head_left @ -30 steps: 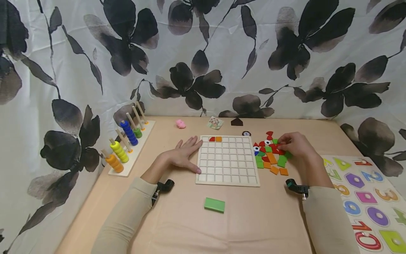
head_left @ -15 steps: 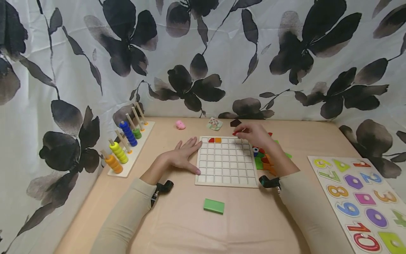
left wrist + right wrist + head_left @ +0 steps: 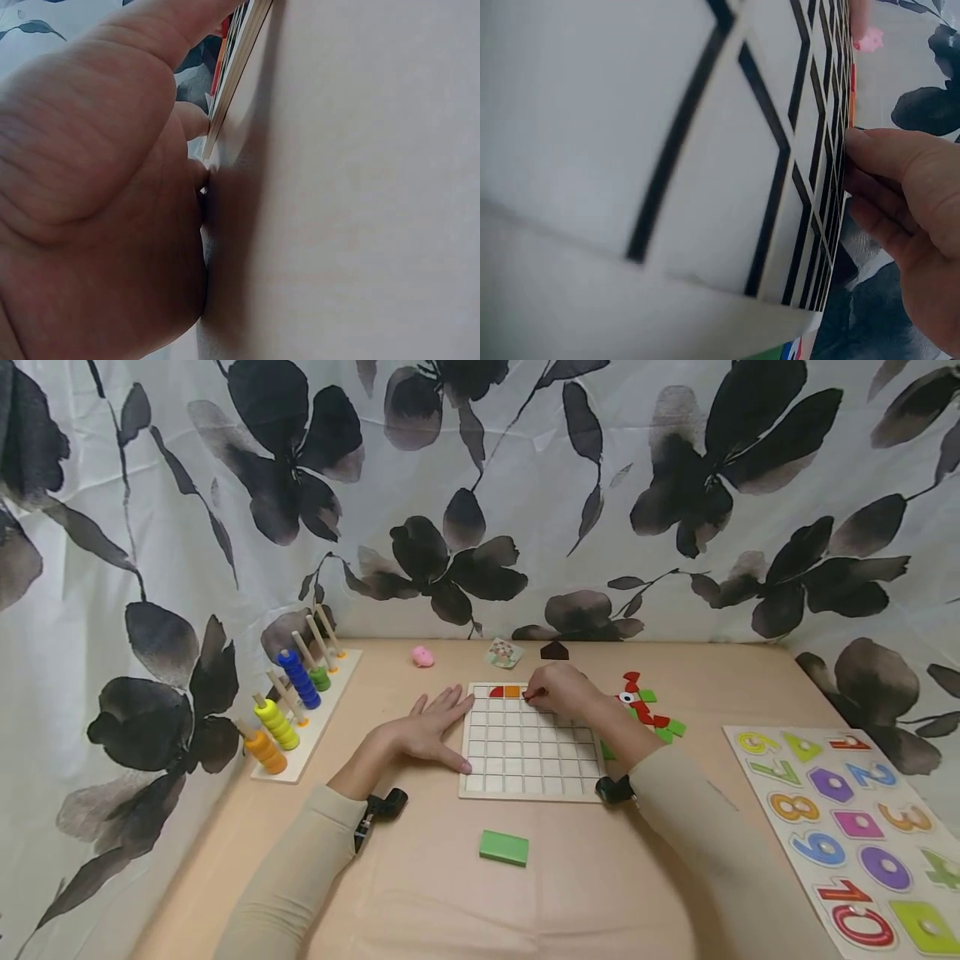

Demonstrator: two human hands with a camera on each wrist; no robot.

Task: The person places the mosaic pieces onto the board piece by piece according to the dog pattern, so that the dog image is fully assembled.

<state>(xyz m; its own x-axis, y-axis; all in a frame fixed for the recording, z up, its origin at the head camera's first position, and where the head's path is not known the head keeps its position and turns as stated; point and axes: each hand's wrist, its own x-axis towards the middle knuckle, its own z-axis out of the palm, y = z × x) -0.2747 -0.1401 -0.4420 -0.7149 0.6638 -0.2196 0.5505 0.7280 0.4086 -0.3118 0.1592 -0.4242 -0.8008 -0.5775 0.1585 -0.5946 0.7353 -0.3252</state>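
White gridded board, flat on bench, near edge running left to right. Red piece, mostly hidden, direction unclear: at far row beside orange square, pinched in narrow grip of right hand, forearm slanting leftward. Left hand: fingers extended, thumb spread, touching board's left edge.

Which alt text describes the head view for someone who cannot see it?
A person's right grip pinches a red piece at the top row of a white grid board, while the left grip touches its left edge. Loose pieces lie right of it, a bead rack left.
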